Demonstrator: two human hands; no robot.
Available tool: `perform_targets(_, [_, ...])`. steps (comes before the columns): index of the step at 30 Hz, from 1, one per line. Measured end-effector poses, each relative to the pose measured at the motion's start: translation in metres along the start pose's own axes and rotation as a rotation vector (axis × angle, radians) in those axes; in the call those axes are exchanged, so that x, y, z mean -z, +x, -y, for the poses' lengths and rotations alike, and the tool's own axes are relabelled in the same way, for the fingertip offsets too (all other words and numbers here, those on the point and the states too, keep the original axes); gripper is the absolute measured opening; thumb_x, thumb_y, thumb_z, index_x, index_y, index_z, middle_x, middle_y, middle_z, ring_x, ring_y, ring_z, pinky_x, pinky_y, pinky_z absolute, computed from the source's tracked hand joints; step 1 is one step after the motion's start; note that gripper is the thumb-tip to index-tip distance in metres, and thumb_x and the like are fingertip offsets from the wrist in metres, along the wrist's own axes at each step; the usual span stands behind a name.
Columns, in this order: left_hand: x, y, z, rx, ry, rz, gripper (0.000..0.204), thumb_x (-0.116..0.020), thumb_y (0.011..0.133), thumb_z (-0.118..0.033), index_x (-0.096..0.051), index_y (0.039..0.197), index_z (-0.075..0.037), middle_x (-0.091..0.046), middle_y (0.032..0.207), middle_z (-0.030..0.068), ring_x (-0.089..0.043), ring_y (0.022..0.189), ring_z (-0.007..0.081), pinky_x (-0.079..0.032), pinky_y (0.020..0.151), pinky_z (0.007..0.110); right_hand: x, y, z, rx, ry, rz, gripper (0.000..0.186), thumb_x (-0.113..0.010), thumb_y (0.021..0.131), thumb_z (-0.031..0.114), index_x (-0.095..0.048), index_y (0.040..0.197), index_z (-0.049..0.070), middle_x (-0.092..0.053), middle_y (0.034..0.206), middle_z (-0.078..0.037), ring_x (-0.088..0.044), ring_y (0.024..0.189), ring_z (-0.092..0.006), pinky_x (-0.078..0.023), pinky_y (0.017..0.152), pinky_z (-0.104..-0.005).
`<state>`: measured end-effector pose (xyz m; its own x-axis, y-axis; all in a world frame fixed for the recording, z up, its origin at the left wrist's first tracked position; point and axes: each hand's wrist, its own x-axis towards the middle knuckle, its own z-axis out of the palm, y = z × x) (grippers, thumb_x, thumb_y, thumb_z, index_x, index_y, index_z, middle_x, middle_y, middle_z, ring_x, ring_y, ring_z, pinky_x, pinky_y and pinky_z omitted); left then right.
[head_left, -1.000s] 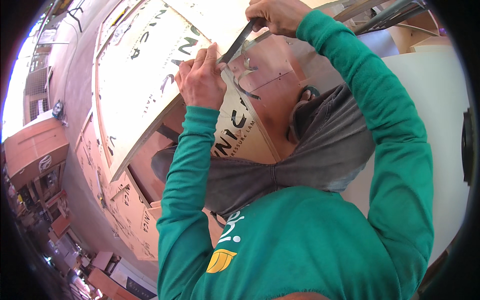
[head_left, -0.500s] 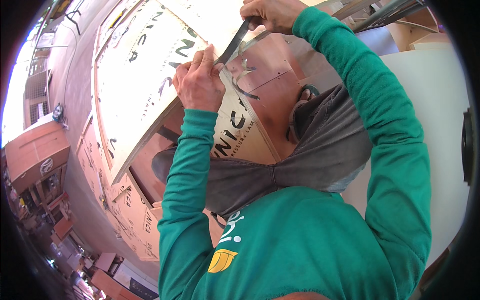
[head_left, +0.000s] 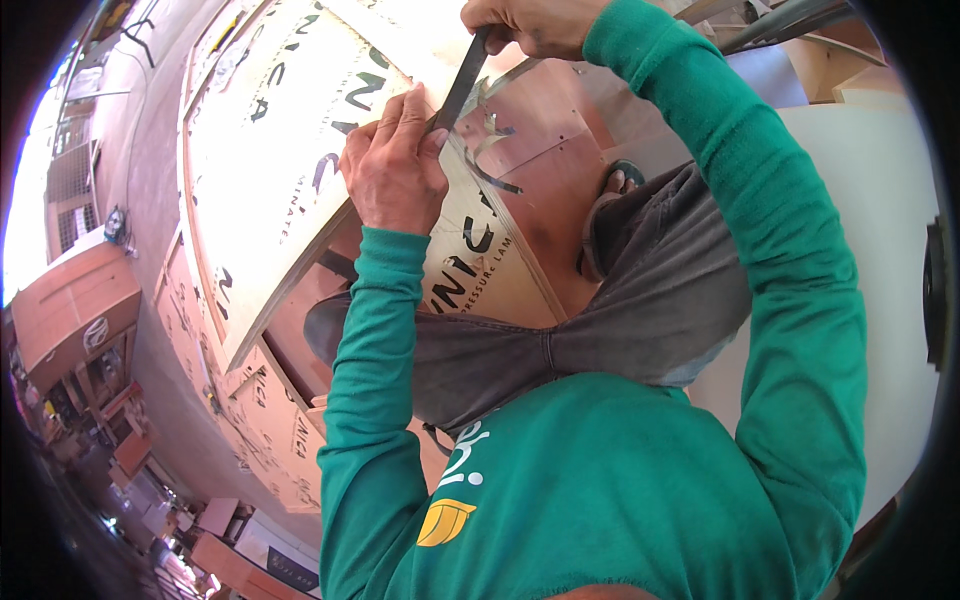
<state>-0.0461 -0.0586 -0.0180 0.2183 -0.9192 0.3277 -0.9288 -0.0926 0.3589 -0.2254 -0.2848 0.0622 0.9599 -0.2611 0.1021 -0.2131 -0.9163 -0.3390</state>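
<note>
My right hand (head_left: pixel 535 25) is closed round the upper end of a straight, dark flat strip (head_left: pixel 463 85), which looks like a file. Its lower end meets my left hand (head_left: pixel 397 165), whose thumb presses by it at the panel edge. The fingers of that hand lie stretched over the pale wooden panel (head_left: pixel 285 180) with dark lettering. Directly below the strip, thin curled strips (head_left: pixel 492 180) hang near the panel corner. Another lettered wooden board (head_left: pixel 480 255) stands beneath, between my legs. What the left fingertips grip exactly is partly hidden.
My knees and one sandalled foot (head_left: pixel 622 178) flank the work. A large white surface (head_left: pixel 835 220) lies to my right, with metal bars (head_left: pixel 785 28) beyond. At far left stands a brown wooden cabinet (head_left: pixel 75 310) on the floor. Further lettered sheets (head_left: pixel 290 460) lie beside my left arm.
My right hand has shifted a little left and away from me, and the dark strip is now steeper. The left hand has moved only slightly.
</note>
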Motion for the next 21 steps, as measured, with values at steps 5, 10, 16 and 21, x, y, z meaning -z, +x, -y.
perform_targets(5, [-0.007, 0.000, 0.001, 0.024, 0.020, -0.012, 0.052, -0.082, 0.096, -0.021, -0.076, 0.147, -0.026, -0.078, 0.142, 0.0039, -0.071, 0.116, 0.0294, -0.051, 0.109, 0.046, -0.010, -0.005, -0.010, 0.002, 0.009, -0.001, 0.007, -0.078, 0.076, 0.004, -0.073, 0.078, 0.008, -0.072, 0.083, -0.011, -0.074, 0.089, -0.0358, -0.057, 0.078, -0.0470])
perform_targets(10, [-0.007, -0.005, -0.001, 0.028, 0.047, -0.022, 0.053, -0.082, 0.094, -0.020, -0.077, 0.147, -0.026, -0.079, 0.140, 0.0041, -0.071, 0.115, 0.0292, -0.051, 0.109, 0.046, -0.019, -0.012, -0.019, 0.027, 0.042, 0.012, 0.009, -0.079, 0.076, 0.004, -0.072, 0.079, 0.009, -0.072, 0.083, -0.011, -0.073, 0.087, -0.0366, -0.056, 0.078, -0.0470])
perform_targets(16, [-0.007, 0.000, 0.000, 0.022, 0.060, -0.008, 0.060, -0.082, 0.093, -0.019, -0.071, 0.151, -0.026, -0.078, 0.139, 0.0021, -0.070, 0.116, 0.0302, -0.051, 0.108, 0.047, -0.014, -0.016, -0.013, -0.054, 0.000, 0.018, 0.015, -0.085, 0.083, 0.008, -0.072, 0.090, 0.006, -0.070, 0.090, -0.010, -0.073, 0.091, -0.0332, -0.057, 0.081, -0.0453])
perform_targets(21, [-0.002, -0.001, -0.003, 0.042, 0.035, -0.004, 0.062, -0.082, 0.093, -0.017, -0.068, 0.153, -0.021, -0.076, 0.143, 0.0016, -0.068, 0.118, 0.0318, -0.048, 0.111, 0.047, -0.005, -0.018, -0.013, -0.286, 0.144, 0.040, 0.008, -0.081, 0.093, 0.007, -0.076, 0.101, 0.005, -0.080, 0.093, -0.013, -0.077, 0.091, -0.0344, -0.059, 0.079, -0.0456])
